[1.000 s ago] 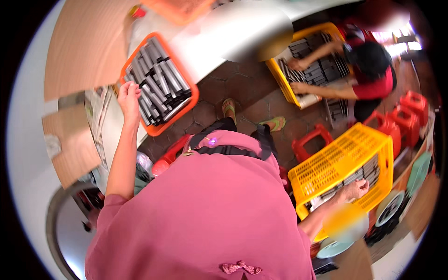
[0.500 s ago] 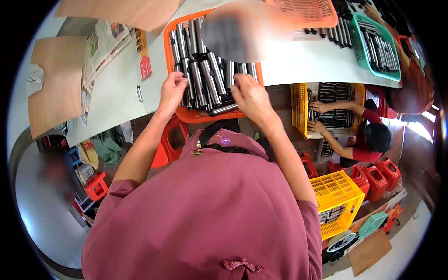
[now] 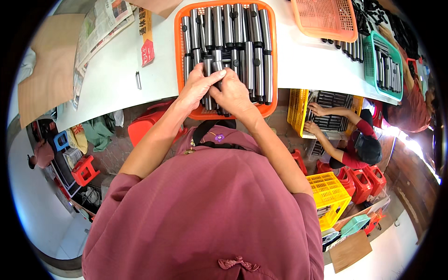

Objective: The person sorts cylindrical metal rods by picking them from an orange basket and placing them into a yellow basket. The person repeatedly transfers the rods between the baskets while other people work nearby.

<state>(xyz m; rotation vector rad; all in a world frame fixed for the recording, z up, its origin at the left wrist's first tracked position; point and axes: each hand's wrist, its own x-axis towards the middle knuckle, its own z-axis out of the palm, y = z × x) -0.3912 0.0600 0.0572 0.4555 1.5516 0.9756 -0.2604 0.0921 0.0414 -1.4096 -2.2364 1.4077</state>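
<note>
An orange plastic basket (image 3: 179, 42) on the white table holds several silver metal tubes (image 3: 258, 70) with black ends, lying in rows side by side. My left hand (image 3: 198, 86) and my right hand (image 3: 232, 91) meet over its near left part. Between them are a couple of tubes, with fingers and thumbs closed around these. The thumbs nearly touch, and my hands partly cover the tubes under them.
A single short metal piece (image 3: 138, 80) lies on the white table (image 3: 116, 70), near newspapers (image 3: 105, 28). An empty orange basket (image 3: 324, 18) and a green basket of tubes (image 3: 370, 60) stand at the right. Below, a co-worker (image 3: 366, 142) reaches into a yellow crate (image 3: 296, 112).
Both hands have come together from the basket's two sides and now grip tubes between them. The tubes in the basket lie straighter. The view has shifted a little.
</note>
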